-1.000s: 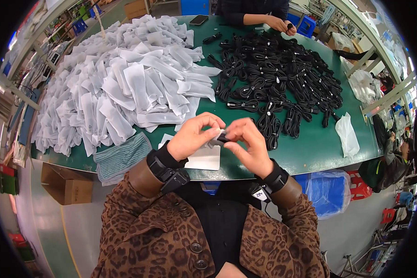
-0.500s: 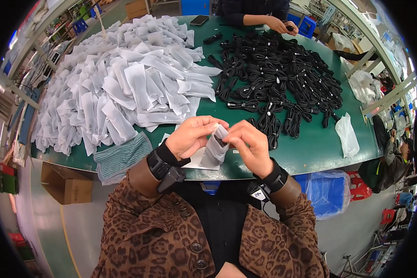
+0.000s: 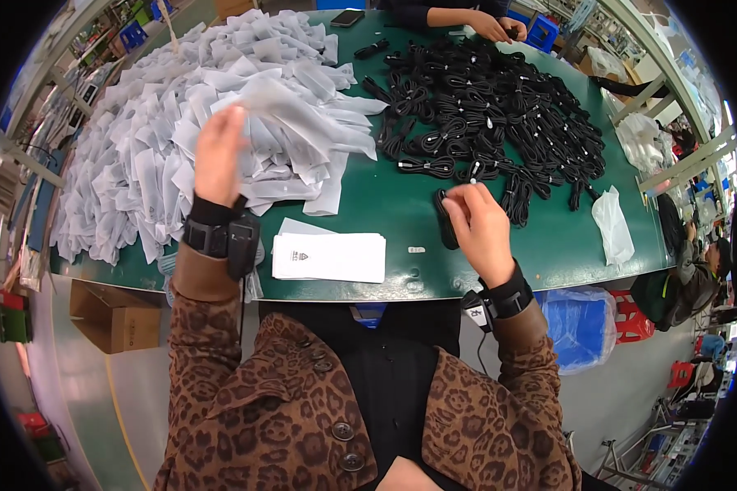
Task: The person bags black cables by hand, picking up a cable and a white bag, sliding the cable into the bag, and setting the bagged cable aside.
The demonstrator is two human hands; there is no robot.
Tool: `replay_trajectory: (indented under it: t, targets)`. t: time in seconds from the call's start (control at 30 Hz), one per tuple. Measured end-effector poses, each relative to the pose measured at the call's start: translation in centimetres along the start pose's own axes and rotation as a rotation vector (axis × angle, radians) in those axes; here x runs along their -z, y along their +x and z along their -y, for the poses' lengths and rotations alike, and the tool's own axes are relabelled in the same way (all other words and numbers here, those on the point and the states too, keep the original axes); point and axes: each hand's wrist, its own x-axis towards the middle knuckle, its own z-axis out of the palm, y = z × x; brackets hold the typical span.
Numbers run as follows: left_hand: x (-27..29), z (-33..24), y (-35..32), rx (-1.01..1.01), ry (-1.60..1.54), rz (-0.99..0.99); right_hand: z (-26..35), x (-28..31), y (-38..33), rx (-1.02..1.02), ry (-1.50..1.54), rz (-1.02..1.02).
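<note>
My left hand (image 3: 218,155) is raised over the near side of a large heap of translucent white plastic sleeves (image 3: 147,172). Its fingers are smeared by motion. Right beside the fingertips is a blurred filled sleeve (image 3: 291,110) above the heap; whether the fingers still touch it cannot be made out. My right hand (image 3: 481,229) pinches the end of a coiled black cable (image 3: 445,221) at the near edge of the black cable pile (image 3: 483,114). In front of me lies a stack of flat white sleeves (image 3: 336,258) with a small printed mark.
A co-worker's hands (image 3: 495,26) hold something black across the green table (image 3: 418,282). A phone (image 3: 347,18) lies at the far edge, a loose white bag (image 3: 612,225) at the right. A cardboard box (image 3: 115,315) and a lined blue bin (image 3: 580,327) stand below the table.
Both hands were together at a sleeve with something dark inside. My left hand has swung up and left to the heap; my right hand has moved right and taken hold of a cable.
</note>
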Motion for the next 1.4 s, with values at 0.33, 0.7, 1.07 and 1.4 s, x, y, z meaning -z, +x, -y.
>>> replay_trajectory:
  t: [0.33, 0.7, 1.07, 1.4]
  targets:
    - [-7.3, 8.8, -11.9, -0.163, 0.841, 0.468, -3.8, -4.1, -3.5, 0.023, -0.645, 0.059]
    - [-7.7, 11.3, -12.9, -0.292, 1.062, 0.467, -3.1, -4.6, -5.1, -0.084, -0.028, 0.096]
    - [-7.8, 9.6, -13.2, 0.102, 0.780, 0.299, 1.7, -3.3, -6.0, 0.258, -0.149, 0.167]
    - [-8.6, 8.1, -12.4, -0.361, 0.806, 0.530, 0.9, -3.8, -5.8, -0.336, 0.505, 0.416]
